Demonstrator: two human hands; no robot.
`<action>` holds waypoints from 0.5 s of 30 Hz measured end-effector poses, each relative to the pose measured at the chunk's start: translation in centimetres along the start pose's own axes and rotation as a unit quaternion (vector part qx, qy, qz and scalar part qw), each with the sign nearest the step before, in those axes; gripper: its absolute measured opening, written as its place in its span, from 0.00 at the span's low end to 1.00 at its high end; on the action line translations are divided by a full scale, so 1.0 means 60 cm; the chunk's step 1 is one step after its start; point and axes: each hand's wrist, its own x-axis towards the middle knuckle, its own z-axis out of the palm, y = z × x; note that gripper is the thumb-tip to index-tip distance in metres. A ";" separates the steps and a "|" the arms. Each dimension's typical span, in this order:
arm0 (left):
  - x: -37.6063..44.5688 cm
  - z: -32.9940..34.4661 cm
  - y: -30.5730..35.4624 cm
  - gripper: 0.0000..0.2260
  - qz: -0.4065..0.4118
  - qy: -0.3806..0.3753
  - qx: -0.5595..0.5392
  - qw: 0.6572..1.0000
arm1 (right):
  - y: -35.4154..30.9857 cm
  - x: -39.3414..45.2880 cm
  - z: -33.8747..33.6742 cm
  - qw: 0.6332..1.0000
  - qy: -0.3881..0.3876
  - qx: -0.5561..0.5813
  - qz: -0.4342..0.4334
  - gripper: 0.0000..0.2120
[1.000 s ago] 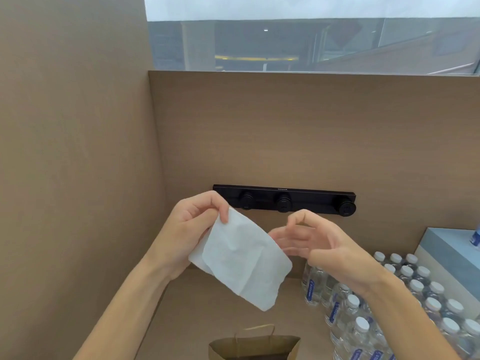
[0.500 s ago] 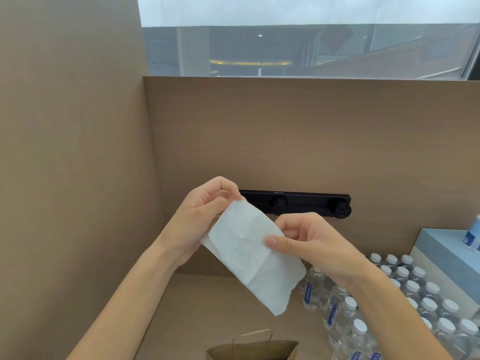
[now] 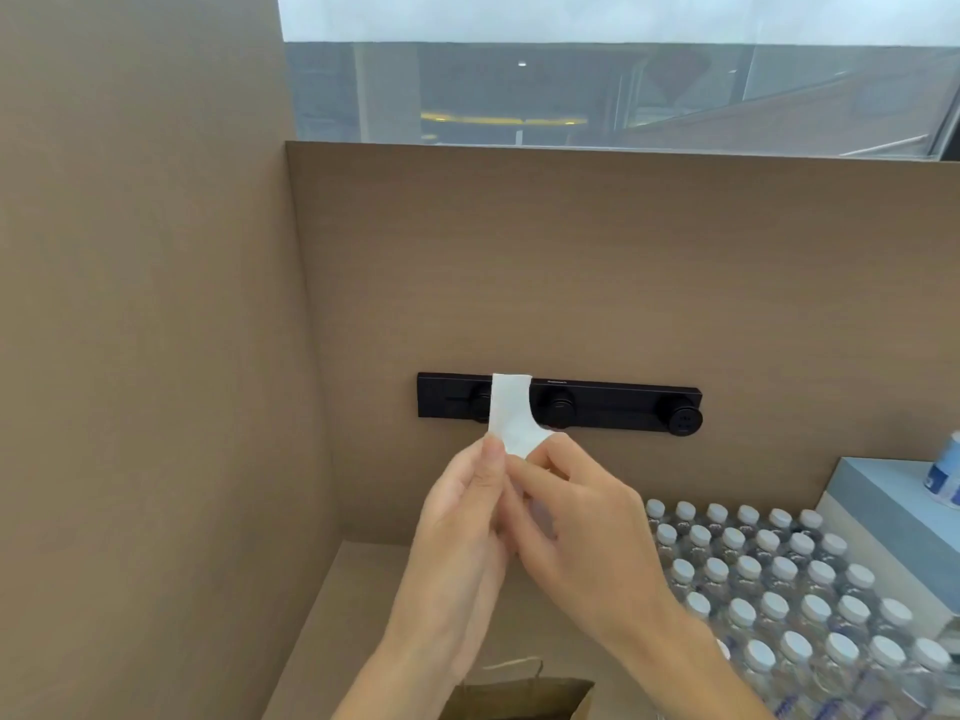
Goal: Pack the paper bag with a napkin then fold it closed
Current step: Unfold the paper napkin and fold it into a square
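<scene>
The left hand (image 3: 462,517) and right hand (image 3: 576,522) both pinch the thin white paper napkin (image 3: 511,415), apparently folding it small, raised above the brown paper bag with twisted handles (image 3: 519,693). Packing has not begun; next, lower the napkin into the bag's open mouth.

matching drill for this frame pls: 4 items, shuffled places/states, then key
Items:
1. napkin
2. paper bag
3. water bottles
4. black rail

Places/states:
A. mounted on the back wall
B. pinched between left hand and right hand
C. packed together, white caps, at right
D. at bottom edge, below the hands

Pairs: 1-B, 2-D, 3-C, 4-A
</scene>
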 end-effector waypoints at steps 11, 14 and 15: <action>0.024 -0.055 0.013 0.14 -0.026 0.020 0.077 0.996 | 0.058 -0.018 -0.023 0.959 0.069 0.237 0.139 0.10; 0.026 -0.055 0.020 0.13 -0.024 0.026 0.107 0.994 | 0.075 -0.006 -0.029 0.875 -0.054 0.354 0.326 0.25; 0.027 -0.054 0.022 0.13 -0.022 0.027 0.115 0.993 | 0.078 -0.003 -0.029 0.835 -0.114 0.410 0.348 0.26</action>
